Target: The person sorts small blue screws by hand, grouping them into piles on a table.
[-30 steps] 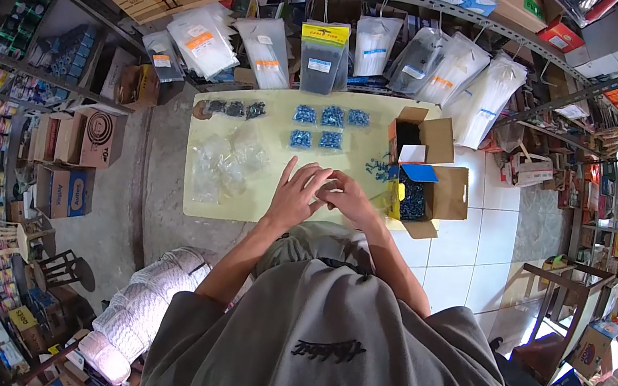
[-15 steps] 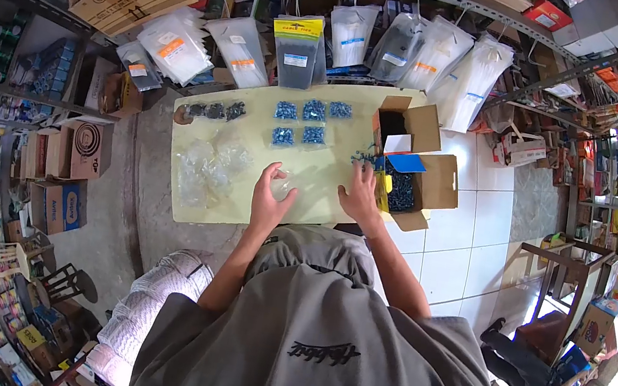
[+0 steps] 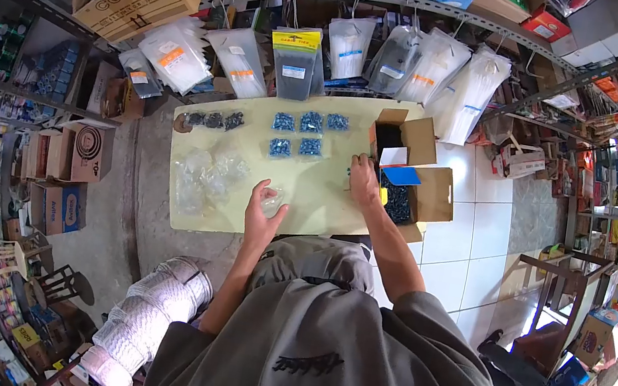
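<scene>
On the pale table (image 3: 324,199), my left hand (image 3: 266,210) holds a clear plastic bag (image 3: 272,202) between its curved fingers and thumb. My right hand (image 3: 363,181) is at the left side of the open boxes, its fingers bunched over small blue pieces, mostly hidden. Several small packets of blue pieces (image 3: 312,122) lie in two rows beyond my hands. An open carton (image 3: 438,193) holds dark blue pieces (image 3: 395,199); another open box (image 3: 419,134) holds black ones. Clear empty bags (image 3: 207,173) are spread at the left, below dark packets (image 3: 214,120).
Packs of cable ties (image 3: 293,65) hang from a rack past the table's far edge. A large roll of white rope (image 3: 147,321) stands at the lower left. Another person (image 3: 537,383) is at the lower right, near a wooden frame (image 3: 567,270).
My right hand has gone from spread fingers to bunched ones over the blue pieces by the boxes. My left hand keeps its place with the bag. The whole view has shifted slightly.
</scene>
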A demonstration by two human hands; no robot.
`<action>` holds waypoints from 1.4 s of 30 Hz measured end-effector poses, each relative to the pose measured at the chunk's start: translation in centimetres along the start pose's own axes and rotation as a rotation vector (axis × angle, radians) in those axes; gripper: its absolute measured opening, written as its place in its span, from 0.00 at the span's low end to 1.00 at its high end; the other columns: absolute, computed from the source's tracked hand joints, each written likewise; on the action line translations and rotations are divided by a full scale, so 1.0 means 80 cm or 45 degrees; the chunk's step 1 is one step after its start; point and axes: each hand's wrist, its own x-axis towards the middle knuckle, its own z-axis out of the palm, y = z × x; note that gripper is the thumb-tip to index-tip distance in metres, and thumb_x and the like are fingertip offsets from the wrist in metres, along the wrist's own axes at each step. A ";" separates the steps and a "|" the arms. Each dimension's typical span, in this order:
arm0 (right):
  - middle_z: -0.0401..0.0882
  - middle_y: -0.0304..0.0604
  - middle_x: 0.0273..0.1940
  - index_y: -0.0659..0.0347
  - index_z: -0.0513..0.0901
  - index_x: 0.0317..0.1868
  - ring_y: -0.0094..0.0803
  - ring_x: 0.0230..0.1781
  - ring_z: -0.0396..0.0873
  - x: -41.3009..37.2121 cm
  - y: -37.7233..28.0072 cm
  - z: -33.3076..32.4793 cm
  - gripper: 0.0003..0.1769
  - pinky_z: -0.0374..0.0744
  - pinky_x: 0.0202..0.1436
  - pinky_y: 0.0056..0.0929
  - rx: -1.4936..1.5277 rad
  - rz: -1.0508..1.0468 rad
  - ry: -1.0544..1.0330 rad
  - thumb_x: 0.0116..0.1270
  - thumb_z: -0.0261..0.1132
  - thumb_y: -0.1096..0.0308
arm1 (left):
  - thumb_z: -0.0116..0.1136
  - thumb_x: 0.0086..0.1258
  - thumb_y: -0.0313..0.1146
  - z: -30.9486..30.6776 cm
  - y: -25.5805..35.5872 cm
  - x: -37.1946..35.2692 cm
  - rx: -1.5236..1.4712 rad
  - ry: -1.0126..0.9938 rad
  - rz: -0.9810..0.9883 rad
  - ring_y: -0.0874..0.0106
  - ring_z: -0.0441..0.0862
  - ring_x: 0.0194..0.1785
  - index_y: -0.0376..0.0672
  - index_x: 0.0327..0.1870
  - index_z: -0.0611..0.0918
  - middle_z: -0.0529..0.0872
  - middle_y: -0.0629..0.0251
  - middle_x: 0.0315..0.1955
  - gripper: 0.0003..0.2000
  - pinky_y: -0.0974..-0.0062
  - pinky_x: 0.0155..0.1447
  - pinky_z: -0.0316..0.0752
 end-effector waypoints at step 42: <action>0.45 0.64 0.72 0.71 0.53 0.71 0.66 0.71 0.49 -0.028 -0.038 -0.014 0.44 0.55 0.73 0.55 0.114 0.110 0.200 0.62 0.64 0.58 | 0.69 0.56 0.26 0.006 -0.006 -0.008 -0.019 -0.066 0.015 0.67 0.78 0.49 0.43 0.62 0.70 0.80 0.61 0.41 0.30 0.69 0.58 0.71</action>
